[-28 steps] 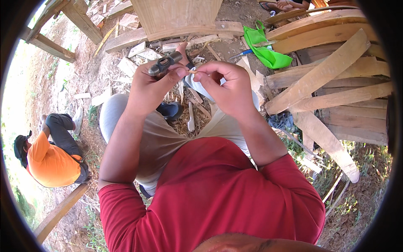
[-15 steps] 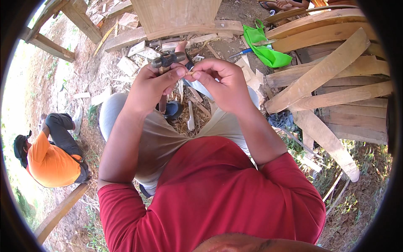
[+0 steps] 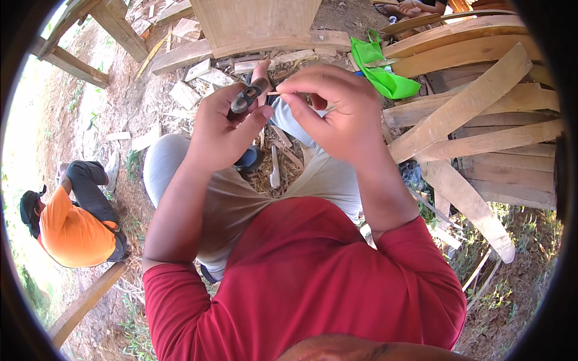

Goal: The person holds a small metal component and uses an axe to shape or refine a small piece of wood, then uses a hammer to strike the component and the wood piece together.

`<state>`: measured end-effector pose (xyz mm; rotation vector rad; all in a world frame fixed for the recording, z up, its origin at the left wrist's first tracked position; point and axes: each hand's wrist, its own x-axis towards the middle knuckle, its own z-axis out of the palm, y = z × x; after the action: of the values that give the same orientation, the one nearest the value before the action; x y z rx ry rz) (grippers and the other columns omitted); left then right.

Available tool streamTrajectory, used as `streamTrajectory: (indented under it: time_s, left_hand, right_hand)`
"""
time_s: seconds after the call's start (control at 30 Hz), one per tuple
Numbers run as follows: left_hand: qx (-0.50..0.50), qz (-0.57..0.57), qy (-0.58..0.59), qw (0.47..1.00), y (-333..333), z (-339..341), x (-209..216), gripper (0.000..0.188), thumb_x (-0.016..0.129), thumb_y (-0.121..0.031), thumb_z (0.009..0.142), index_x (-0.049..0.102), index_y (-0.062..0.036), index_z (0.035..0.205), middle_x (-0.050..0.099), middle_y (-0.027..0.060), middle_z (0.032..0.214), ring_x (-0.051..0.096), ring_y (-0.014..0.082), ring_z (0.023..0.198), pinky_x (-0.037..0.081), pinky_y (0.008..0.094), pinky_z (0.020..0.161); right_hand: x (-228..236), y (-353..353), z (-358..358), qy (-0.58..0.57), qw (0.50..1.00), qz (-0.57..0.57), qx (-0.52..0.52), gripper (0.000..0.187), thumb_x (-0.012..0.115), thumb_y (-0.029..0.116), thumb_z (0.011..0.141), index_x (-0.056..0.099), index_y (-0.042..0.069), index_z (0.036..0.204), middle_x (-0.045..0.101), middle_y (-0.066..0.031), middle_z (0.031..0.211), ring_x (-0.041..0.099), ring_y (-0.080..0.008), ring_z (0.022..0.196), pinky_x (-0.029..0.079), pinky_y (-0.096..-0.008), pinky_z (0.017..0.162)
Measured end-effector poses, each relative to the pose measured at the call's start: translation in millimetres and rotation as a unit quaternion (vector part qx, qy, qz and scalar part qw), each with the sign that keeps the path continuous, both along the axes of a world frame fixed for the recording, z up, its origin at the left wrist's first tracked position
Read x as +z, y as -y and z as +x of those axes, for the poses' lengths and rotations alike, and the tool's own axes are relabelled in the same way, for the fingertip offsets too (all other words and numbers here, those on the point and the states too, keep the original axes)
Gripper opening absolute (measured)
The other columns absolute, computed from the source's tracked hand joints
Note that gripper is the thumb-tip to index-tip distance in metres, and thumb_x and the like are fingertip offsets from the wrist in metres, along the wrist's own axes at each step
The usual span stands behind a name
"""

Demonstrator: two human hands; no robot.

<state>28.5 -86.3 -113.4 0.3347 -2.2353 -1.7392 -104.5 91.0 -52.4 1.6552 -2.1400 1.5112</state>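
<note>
My left hand (image 3: 220,132) is closed around a hammer just below its dark metal head (image 3: 244,100). The head is tilted, and its eye faces up. Most of the handle is hidden by my fingers. Just right of the hammer head, my right hand (image 3: 346,108) pinches a thin, light-coloured sliver (image 3: 273,93) between thumb and forefinger. It looks like wood, and its free end points toward the hammer head. Whether the two touch, I cannot tell. Both hands are raised above my lap.
Wood offcuts (image 3: 205,75) and shavings litter the ground ahead. A dark round container (image 3: 250,159) stands between my legs. A green bag (image 3: 385,69) lies right, near stacked curved boards (image 3: 469,57). A person in orange (image 3: 78,231) sits at left; another person's hands (image 3: 412,9) show far right.
The hammer head has turned and tilted in my left hand. My right hand has drawn away to the right, and the sliver now shows more between the hands.
</note>
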Motion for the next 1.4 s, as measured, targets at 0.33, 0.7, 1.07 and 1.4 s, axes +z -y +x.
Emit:
streamTrajectory:
  time_s: [0.33, 0.7, 1.07, 1.4]
  left_hand:
    - [-0.003, -0.082, -0.041, 0.996, -4.2, -2.5, 8.7, 0.011, 0.067, -0.007, 0.078, 0.067, 0.0025, 0.083, 0.063, 0.0117, 0.071, 0.057, 0.0175, 0.06, 0.043, 0.033, 0.056]
    - [-0.026, -0.118, -0.043, 0.992, -2.9, -0.5, 8.1, 0.015, 0.059, -0.004, 0.078, 0.063, 0.0045, 0.089, 0.057, 0.0116, 0.071, 0.052, 0.0186, 0.063, 0.041, 0.0346, 0.058]
    - [-0.01, -0.248, -0.058, 0.967, 2.5, 3.7, 2.3, 0.046, 0.066, -0.043, 0.087, 0.061, 0.0029, 0.085, 0.056, 0.0215, 0.069, 0.057, 0.0438, 0.066, 0.044, 0.047, 0.059]
    - [0.018, -0.3, -0.07, 0.951, -1.6, 4.3, 3.0, 0.049, 0.063, -0.046, 0.091, 0.061, 0.0033, 0.086, 0.055, 0.023, 0.072, 0.058, 0.0465, 0.069, 0.045, 0.0481, 0.06]
  right_hand:
    - [-4.2, 8.1, 4.3, -0.111, 0.994, -0.005, 0.006, 0.018, 0.08, -0.002, 0.084, 0.075, 0.005, 0.099, 0.074, -0.0093, 0.094, 0.071, -0.0269, 0.083, 0.057, -0.0359, 0.07]
    - [-8.6, 5.5, 2.2, -0.189, 0.982, 0.028, -0.006, 0.019, 0.081, 0.007, 0.079, 0.073, 0.012, 0.096, 0.071, -0.0029, 0.095, 0.069, -0.0263, 0.085, 0.057, -0.0385, 0.072]
    - [-19.9, 4.1, 8.3, -0.24, 0.97, 0.03, 0.031, 0.034, 0.081, 0.0, 0.075, 0.072, 0.008, 0.106, 0.069, -0.0071, 0.102, 0.07, -0.0283, 0.088, 0.059, -0.0397, 0.074]
    - [-31.1, 1.6, 12.5, -0.209, 0.978, 0.019, 0.02, 0.031, 0.079, 0.0, 0.08, 0.072, 0.007, 0.109, 0.071, -0.0076, 0.104, 0.072, -0.0279, 0.09, 0.06, -0.0391, 0.074]
